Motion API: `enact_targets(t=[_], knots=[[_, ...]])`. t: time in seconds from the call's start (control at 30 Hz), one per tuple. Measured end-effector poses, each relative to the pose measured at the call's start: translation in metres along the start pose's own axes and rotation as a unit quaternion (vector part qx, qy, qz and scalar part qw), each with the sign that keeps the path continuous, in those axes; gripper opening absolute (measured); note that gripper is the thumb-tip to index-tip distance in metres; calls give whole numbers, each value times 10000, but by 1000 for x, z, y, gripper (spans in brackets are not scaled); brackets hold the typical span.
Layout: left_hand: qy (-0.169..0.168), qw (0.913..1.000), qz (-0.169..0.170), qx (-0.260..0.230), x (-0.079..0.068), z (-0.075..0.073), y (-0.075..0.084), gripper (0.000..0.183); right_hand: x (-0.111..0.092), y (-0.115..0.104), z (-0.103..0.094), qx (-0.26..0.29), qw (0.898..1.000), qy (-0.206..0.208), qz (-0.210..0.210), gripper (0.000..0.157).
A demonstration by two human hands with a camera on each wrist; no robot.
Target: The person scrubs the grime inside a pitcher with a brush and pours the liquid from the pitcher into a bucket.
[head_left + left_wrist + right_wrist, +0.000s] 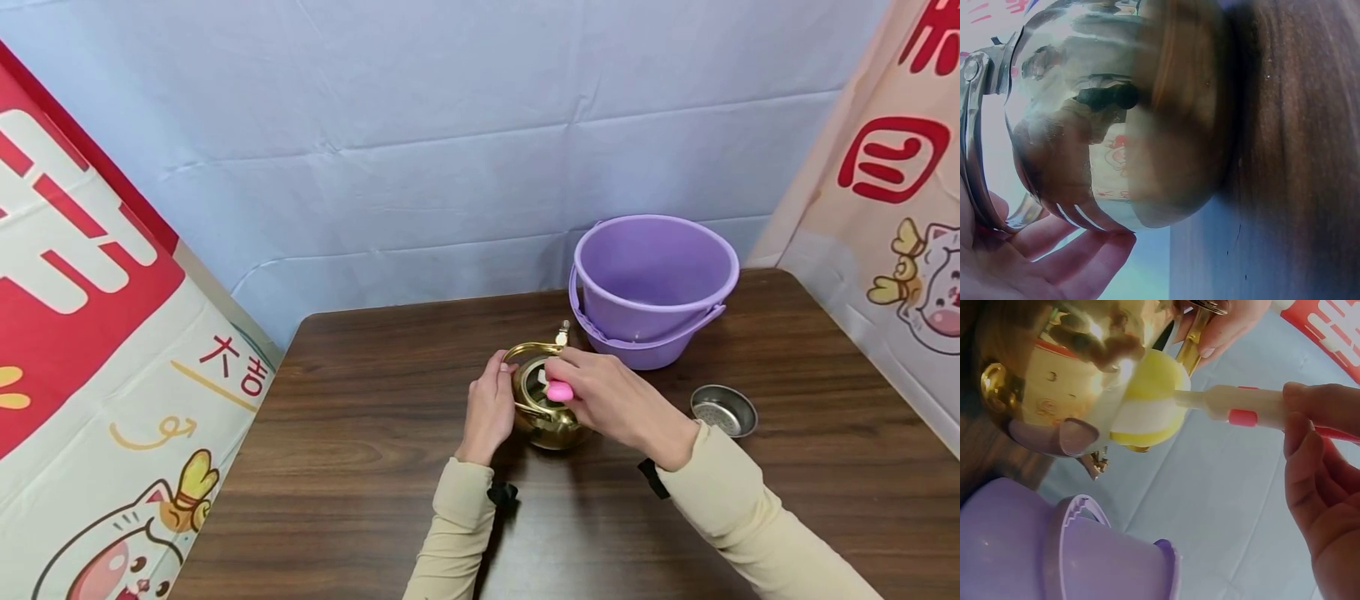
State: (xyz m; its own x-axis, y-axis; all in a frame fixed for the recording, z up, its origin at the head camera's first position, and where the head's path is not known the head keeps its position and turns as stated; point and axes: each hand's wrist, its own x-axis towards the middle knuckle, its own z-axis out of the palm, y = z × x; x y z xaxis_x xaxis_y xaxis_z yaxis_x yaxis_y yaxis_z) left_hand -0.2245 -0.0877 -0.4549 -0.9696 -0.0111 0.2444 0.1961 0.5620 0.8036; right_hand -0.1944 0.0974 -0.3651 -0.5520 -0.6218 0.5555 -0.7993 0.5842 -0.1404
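gold kettle [553, 429], base down on the table [360, 417], a bit right of center, mouth facing up. any slight tilt is hard to judge. spout [562, 332] points to the far side. shiny body, lots of reflections in both wrist views.

sponge brush [1213, 403] is at the kettle mouth: yellow-and-white head partly hidden by the kettle's shoulder, can't tell how deep it sits. handle is white with pink parts.

hands: left hand [490, 407] grasps the kettle's curved handle [534, 347] on its left side, fingertips up against the body. right hand [609, 396] pinches the brush handle above the mouth, thumb and fingers closed around it.

purple bucket [637, 321] stands upright behind the kettle and to the right, near the table's back edge; its own handle hangs down across the front. metal strainer [724, 411], perforated bottom, on the table right of the right wrist.

cream sleeves [461, 508] on both arms. pale blue cloth [420, 183] behind the table, red-and-white printed banner [75, 267] at left, another printed banner [847, 233] at right.
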Motion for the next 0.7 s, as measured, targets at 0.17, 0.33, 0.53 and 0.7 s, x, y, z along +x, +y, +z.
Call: enact_targets(t=[0.17,0.33,0.53,0.7], knots=[[2,10000,28,73,0,0,2,37,-5,3,2,41,9996,273,-91,29],[-68,9999,9,102,-1,-1,1,38,-14,9,6,281,9976,609,-187,20],[-68,9998,7,167,-1,0,1,38,-25,16,8,911,9909,970,-196,13],[-55,9997,-7,230,-1,0,1,38,-32,20,14,968,9847,1433,-228,4]])
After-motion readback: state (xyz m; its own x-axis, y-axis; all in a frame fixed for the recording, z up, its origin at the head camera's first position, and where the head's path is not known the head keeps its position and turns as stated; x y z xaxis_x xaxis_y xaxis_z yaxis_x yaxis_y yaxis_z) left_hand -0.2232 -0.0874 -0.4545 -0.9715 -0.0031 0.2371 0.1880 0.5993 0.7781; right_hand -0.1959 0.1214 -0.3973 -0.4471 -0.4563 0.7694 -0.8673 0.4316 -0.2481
